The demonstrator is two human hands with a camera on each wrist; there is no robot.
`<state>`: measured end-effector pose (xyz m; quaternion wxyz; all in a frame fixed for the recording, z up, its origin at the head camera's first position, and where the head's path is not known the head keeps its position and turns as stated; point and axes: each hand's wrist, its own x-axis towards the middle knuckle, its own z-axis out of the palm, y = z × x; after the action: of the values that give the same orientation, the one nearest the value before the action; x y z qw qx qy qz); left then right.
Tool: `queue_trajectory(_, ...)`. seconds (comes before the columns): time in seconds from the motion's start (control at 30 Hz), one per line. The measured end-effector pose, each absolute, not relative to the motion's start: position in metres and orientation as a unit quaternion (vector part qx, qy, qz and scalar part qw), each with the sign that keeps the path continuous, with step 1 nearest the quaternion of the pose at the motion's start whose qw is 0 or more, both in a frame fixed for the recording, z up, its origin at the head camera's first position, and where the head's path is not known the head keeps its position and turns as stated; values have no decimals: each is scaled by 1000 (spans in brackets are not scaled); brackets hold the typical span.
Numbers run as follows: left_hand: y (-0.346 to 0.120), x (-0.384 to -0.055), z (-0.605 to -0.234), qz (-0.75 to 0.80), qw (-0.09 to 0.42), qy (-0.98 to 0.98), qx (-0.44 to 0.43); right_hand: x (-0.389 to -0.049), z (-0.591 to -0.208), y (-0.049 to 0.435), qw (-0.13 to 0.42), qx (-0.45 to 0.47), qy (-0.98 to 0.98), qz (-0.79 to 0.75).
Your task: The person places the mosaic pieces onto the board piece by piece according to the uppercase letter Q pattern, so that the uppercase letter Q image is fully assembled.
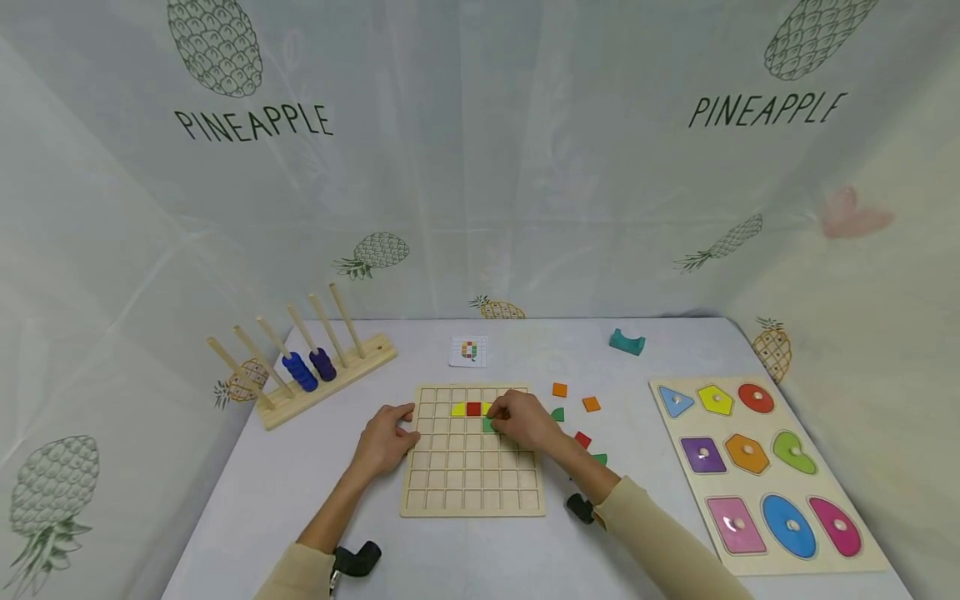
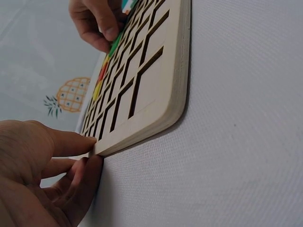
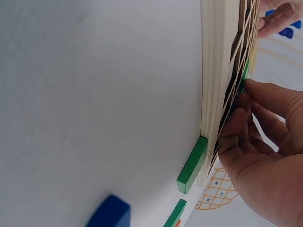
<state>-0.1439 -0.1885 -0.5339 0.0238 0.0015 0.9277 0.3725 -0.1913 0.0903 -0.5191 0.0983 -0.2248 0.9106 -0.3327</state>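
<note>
A square wooden grid board (image 1: 472, 501) lies on the table, with a yellow tile (image 1: 457, 410) and a red tile (image 1: 473, 409) side by side in its cells. Over its upper right part my right hand (image 1: 522, 418) pinches a green tile (image 3: 245, 75) between thumb and fingers, low against the grid. The fingertips partly cover that tile and a bit of yellow beside it. My left hand (image 1: 385, 440) rests its thumb and fingertips on the board's left edge. A small picture card (image 1: 468, 352) with a colored tile pattern lies behind the board.
Loose orange (image 1: 559, 389), red (image 1: 582, 439) and green tiles (image 1: 557, 414) lie right of the board. A wooden peg rack (image 1: 330, 387) with blue and purple beads stands back left. A knobbed shape puzzle (image 1: 678, 500) lies at right; a teal piece (image 1: 627, 342) sits at the back.
</note>
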Motion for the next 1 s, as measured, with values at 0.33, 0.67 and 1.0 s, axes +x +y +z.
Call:
queue_trajectory(0.33, -188, -142, -534, 376, 22, 927, 3, -191, -521, 89, 98, -216, 911, -338)
queue_trajectory(0.67, -188, -142, -536, 373, 21, 927, 2, -191, -522, 88, 102, -212, 912, -338)
queue_trajectory(1.0, -187, -143, -536, 372, 21, 928, -3, -192, -524, 89, 106, -207, 913, -335)
